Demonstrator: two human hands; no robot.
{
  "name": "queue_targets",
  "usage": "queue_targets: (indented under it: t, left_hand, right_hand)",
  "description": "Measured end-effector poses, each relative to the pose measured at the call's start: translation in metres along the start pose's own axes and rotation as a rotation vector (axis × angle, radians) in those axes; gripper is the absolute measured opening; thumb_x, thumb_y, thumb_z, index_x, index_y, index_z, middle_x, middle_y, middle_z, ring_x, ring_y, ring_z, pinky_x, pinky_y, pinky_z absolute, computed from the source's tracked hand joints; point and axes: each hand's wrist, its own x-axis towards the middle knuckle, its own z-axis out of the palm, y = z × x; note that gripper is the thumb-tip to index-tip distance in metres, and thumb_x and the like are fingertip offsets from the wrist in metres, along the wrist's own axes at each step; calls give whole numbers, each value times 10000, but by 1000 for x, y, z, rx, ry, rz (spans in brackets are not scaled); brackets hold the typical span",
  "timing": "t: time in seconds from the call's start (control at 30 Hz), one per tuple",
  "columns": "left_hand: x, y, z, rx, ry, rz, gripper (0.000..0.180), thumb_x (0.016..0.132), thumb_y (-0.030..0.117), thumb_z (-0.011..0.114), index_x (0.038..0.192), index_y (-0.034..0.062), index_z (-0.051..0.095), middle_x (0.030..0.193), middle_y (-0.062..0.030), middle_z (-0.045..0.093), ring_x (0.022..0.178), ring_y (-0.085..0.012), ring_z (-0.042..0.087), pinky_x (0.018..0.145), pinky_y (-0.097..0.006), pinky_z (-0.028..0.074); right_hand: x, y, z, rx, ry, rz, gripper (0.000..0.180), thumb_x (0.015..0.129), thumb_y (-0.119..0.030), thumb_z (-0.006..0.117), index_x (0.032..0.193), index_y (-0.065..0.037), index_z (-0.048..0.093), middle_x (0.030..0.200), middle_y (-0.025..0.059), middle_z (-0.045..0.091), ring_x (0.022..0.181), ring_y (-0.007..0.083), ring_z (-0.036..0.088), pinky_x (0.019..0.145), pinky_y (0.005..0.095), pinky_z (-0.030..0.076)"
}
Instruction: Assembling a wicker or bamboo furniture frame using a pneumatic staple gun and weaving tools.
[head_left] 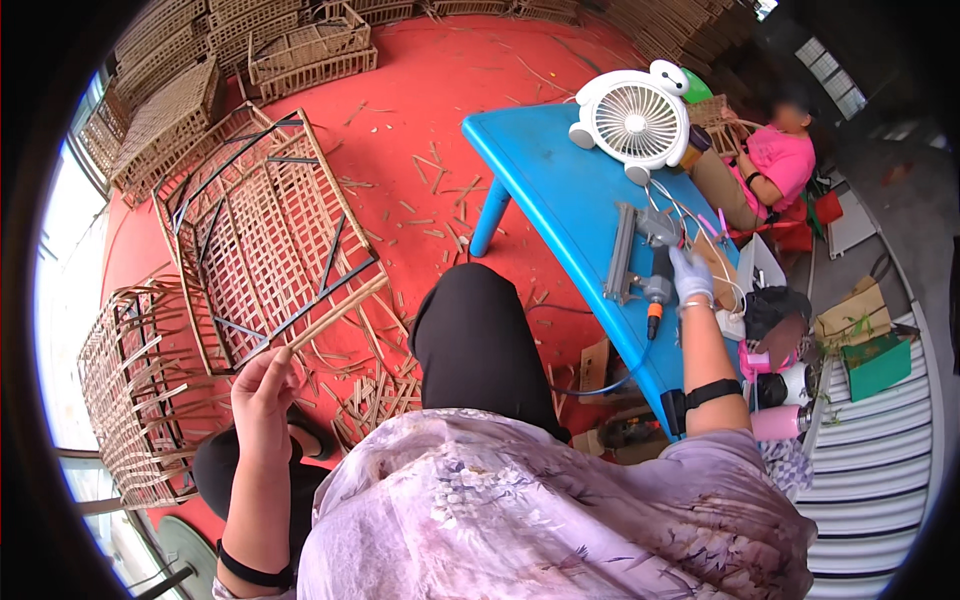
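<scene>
My left hand (pixel 264 390) is closed in a pinch on one end of a flat wooden strip (pixel 338 314), which slants up and to the right over a woven wicker panel (pixel 270 240). On the blue table (pixel 540 160), my right hand (pixel 690 277) wears a pale glove and rests against the dark grip of an air nail gun (pixel 622 255). Its fingers look stretched along the grip rather than wrapped round it. The nail gun lies on its side, with an orange fitting at the hose end. A blue air hose (pixel 610 388) runs down from the table edge.
A white fan (pixel 635 120) stands at the table's far end. Wicker baskets (pixel 165 130) are stacked far left, and another basket (pixel 140 390) lies at left. Loose strips (pixel 378 402) litter the red floor. A person in pink (pixel 780 165) sits beyond the table, handling wickerwork.
</scene>
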Motion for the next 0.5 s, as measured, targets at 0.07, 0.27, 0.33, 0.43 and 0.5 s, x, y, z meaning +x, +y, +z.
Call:
queue_targets:
  t: [0.07, 0.27, 0.33, 0.43, 0.5]
  left_hand:
    - [-3, -1, -17, -18, 68, 12, 137, 906, 161, 618, 836, 44, 634, 653, 34, 529, 587, -37, 456, 541, -180, 345]
    - [-3, -6, -47, -32, 151, -32, 121, 888, 174, 650, 886, 54, 644, 650, 37, 565, 551, -46, 517, 498, -181, 413]
    - [-4, 0, -49, -41, 161, -17, 118, 891, 172, 646, 882, 55, 642, 660, 35, 565, 559, -44, 512, 505, -183, 416]
    - [-5, 4, -49, -72, 145, 35, 119, 891, 175, 647, 878, 58, 642, 659, 41, 554, 555, -37, 496, 502, -178, 398]
    - [3, 6, -46, -49, 120, 41, 119, 891, 175, 646, 874, 57, 641, 654, 45, 542, 552, -34, 484, 499, -175, 384]
  right_hand:
    - [14, 28, -6, -139, -236, 266, 708, 796, -637, 551, 1034, 22, 658, 954, 195, 673, 872, 370, 640, 783, 452, 471]
    - [52, 51, 67, 576, -475, 475, 558, 769, -494, 710, 1090, -48, 614, 967, 131, 649, 768, 287, 648, 674, 448, 544]
    - [38, 55, 58, 663, -602, 615, 582, 735, -497, 744, 1093, -64, 594, 995, 157, 636, 785, 312, 649, 679, 482, 547]
    - [13, 11, 14, 849, -703, 708, 536, 748, -457, 749, 1070, -68, 571, 927, 144, 628, 732, 309, 645, 619, 476, 549]
    - [8, -3, 1, 1033, -714, 731, 445, 795, -425, 714, 1062, -105, 559, 866, 126, 626, 670, 295, 640, 553, 457, 546]
